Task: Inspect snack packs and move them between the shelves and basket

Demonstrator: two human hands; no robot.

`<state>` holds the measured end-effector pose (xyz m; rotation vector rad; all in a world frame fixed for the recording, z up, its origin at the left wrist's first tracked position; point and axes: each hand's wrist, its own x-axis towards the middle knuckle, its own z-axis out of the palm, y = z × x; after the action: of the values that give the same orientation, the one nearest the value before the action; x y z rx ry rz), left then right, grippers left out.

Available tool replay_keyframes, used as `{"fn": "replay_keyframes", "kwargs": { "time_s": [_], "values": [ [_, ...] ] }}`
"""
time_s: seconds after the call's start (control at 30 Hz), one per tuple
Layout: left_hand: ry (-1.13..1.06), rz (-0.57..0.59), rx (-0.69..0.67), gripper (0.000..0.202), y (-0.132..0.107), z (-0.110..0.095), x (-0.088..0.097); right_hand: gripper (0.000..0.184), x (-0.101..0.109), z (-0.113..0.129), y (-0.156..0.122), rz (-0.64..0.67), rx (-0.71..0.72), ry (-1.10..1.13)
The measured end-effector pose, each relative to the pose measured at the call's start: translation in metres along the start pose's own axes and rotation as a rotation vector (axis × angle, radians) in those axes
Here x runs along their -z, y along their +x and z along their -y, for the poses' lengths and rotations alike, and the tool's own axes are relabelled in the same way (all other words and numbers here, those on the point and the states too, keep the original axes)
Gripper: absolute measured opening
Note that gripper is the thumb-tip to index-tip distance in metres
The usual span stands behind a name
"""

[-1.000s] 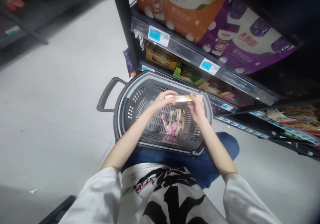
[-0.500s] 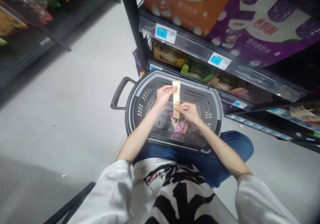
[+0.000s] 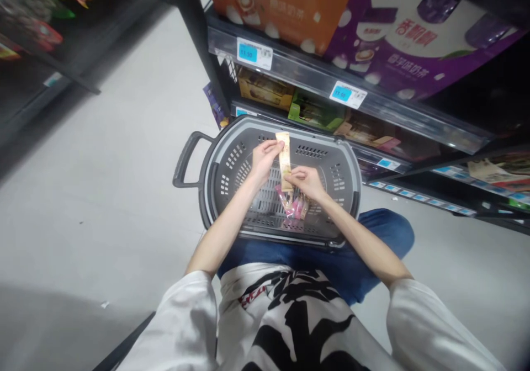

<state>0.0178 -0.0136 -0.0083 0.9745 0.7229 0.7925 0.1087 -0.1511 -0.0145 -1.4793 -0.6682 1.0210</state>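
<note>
A long, narrow cream-coloured stick packet [image 3: 285, 158] is held upright over the grey shopping basket [image 3: 207, 167]. My left hand [image 3: 264, 158] pinches it near the upper end, thumb on its face. Near the lower end, my right hand [image 3: 307, 181] grips the same packet between thumb and fingers. Beneath it, on the basket floor, lie small clear-and-pink wrapped packets [image 3: 295, 208]; how many I cannot tell. The basket's black handle [image 3: 182, 161] sticks out to the left.
A shelf rack with orange [image 3: 281, 4] and purple [image 3: 397, 45] cartons rises at the right, price labels [image 3: 254, 53] along its edge. Open boxes [image 3: 317, 109] sit on the lower shelf. A purple packet [image 3: 215, 105] hangs by the post. Another rack [image 3: 41, 78] stands at upper left.
The view has shifted slightly, so basket, shelves and hands appear a little further left and the shelves higher. The packet looks slightly more bent; both hands keep hold of it.
</note>
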Motion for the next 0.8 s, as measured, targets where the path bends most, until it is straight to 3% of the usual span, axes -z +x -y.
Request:
{"fn": "replay_keyframes", "kwargs": {
  "time_s": [0.23, 0.37, 0.47, 0.53, 0.67, 0.8],
  "values": [
    [0.032, 0.041, 0.031, 0.041, -0.004, -0.001, -0.006, 0.046, -0.002, 0.001, -0.001, -0.112, 0.075, 0.01],
    [0.041, 0.019, 0.037, 0.044, -0.006, -0.004, -0.008, 0.046, -0.005, 0.008, -0.007, -0.153, 0.201, -0.228],
    [0.046, 0.029, 0.031, 0.043, -0.008, -0.005, -0.01, 0.039, -0.007, 0.009, -0.008, -0.131, 0.217, -0.353],
    [0.041, 0.071, 0.021, 0.044, -0.01, -0.005, -0.011, 0.033, -0.008, 0.007, -0.005, -0.118, 0.175, -0.289],
    [0.03, 0.196, 0.004, 0.043, -0.013, -0.007, -0.012, 0.023, -0.006, 0.008, 0.002, -0.052, -0.003, 0.081],
    [0.0, 0.215, 0.048, 0.032, -0.012, -0.009, -0.012, 0.022, 0.002, 0.016, 0.004, -0.025, -0.149, 0.319]
  ]
}}
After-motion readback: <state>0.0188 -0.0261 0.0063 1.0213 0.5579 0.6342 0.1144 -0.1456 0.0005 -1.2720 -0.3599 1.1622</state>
